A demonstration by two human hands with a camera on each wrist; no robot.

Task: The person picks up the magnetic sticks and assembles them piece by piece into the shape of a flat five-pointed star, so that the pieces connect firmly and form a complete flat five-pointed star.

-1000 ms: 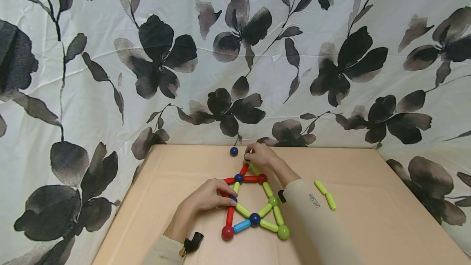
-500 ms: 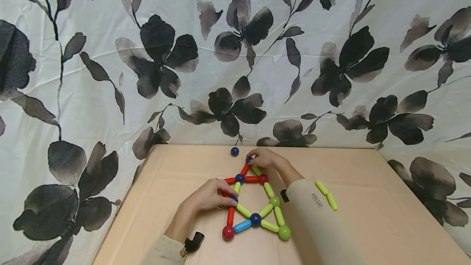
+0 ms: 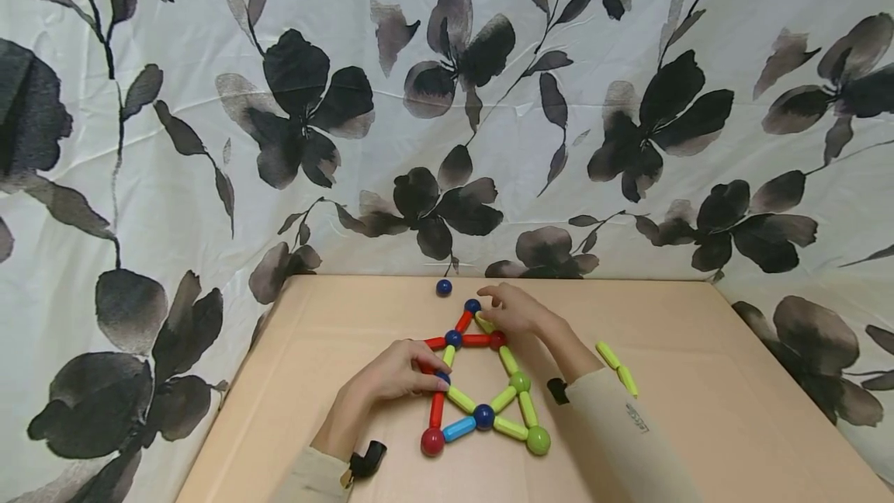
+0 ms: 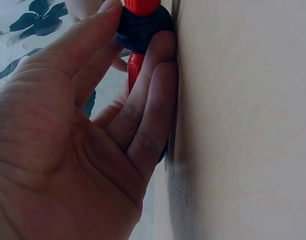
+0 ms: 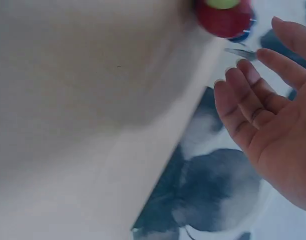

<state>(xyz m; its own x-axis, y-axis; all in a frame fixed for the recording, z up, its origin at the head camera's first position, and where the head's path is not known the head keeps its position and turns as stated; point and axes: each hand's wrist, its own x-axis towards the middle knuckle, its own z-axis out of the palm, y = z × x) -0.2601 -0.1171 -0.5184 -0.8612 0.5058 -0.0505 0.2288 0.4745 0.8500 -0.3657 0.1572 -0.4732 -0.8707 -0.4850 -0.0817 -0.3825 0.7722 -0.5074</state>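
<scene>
A flat frame of balls and short rods lies on the table, with yellow-green rods (image 3: 461,399), red rods (image 3: 477,340) and one light-blue rod (image 3: 459,429). My left hand (image 3: 391,371) pinches a dark blue ball (image 4: 143,31) on the frame's left side between thumb and fingers; red rods (image 4: 135,70) join it on two sides. At the frame's far tip sits another blue ball (image 3: 472,306), touching a red rod. Just right of that ball, my right hand (image 3: 522,315) hovers with loose fingers and an empty palm. In the right wrist view a red ball (image 5: 225,21) is near its fingertips.
One loose blue ball (image 3: 443,287) rests near the table's back edge. Two yellow-green rods (image 3: 608,355) lie end to end on the right, partly behind the right sleeve (image 3: 621,410). A floral cloth (image 3: 447,99) hangs behind the tan table (image 3: 335,317).
The right hand set a blue ball onto the frame's far tip, let go of it and drew back to the right. My left hand stayed in place.
</scene>
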